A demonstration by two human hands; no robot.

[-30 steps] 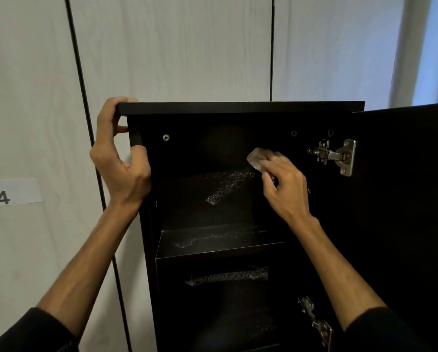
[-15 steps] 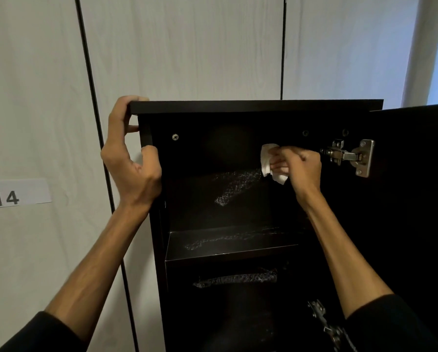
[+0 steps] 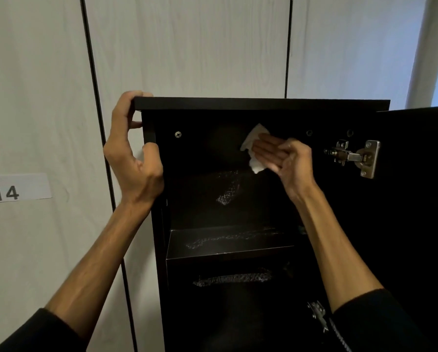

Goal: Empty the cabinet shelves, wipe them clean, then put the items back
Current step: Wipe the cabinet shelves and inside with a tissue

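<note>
A black cabinet (image 3: 261,104) stands open in front of me, with bare shelves inside. My left hand (image 3: 131,156) grips its top left corner, fingers over the top panel and thumb on the front edge. My right hand (image 3: 284,158) is inside the top compartment and presses a white cloth (image 3: 253,148) flat against the back wall, high up. Wet streaks shine on the back wall (image 3: 228,189), on the upper shelf (image 3: 228,242) and in the compartment below it.
The cabinet door (image 3: 416,199) hangs open on the right on a metal hinge (image 3: 355,157); a second hinge (image 3: 318,316) is lower down. Pale wall panels stand behind, with a label "14" (image 3: 12,189) at the left.
My right hand has moved the cloth from the right side of the top compartment to the left and slightly up along the back wall, fingers now flat. The left hand has kept its hold.
</note>
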